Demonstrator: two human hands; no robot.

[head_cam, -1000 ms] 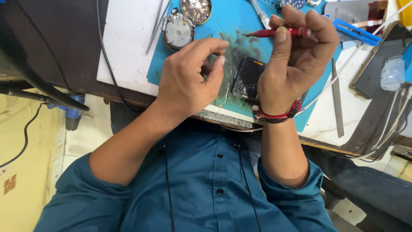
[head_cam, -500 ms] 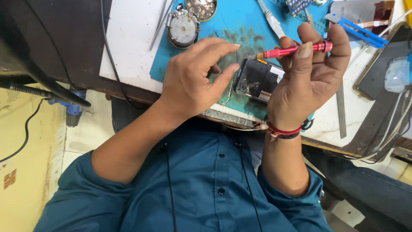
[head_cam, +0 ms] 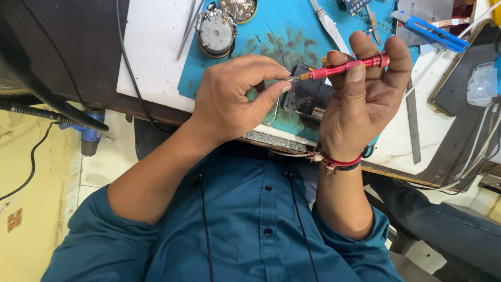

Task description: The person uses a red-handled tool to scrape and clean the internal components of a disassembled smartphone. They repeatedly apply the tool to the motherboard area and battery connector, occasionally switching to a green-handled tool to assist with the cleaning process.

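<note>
red metal, the slim screwdriver [head_cam: 348,66] lies crosswise in the right hand [head_cam: 360,104], fingers clamped round its shaft. its tip meets the pinched thumb and forefinger of the left hand [head_cam: 229,99], closed on the tip. both hover above a dark opened phone [head_cam: 308,96] on the blue mat [head_cam: 282,31], near the table's front edge [head_cam: 271,140]. tweezers [head_cam: 187,28] and a blue cutter [head_cam: 430,30] crowd the far side.

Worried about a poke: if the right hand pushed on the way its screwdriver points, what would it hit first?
The left hand: the tip of the right hand's screwdriver seems to sit right at its pinched fingertips, though depth is unclear.
</note>
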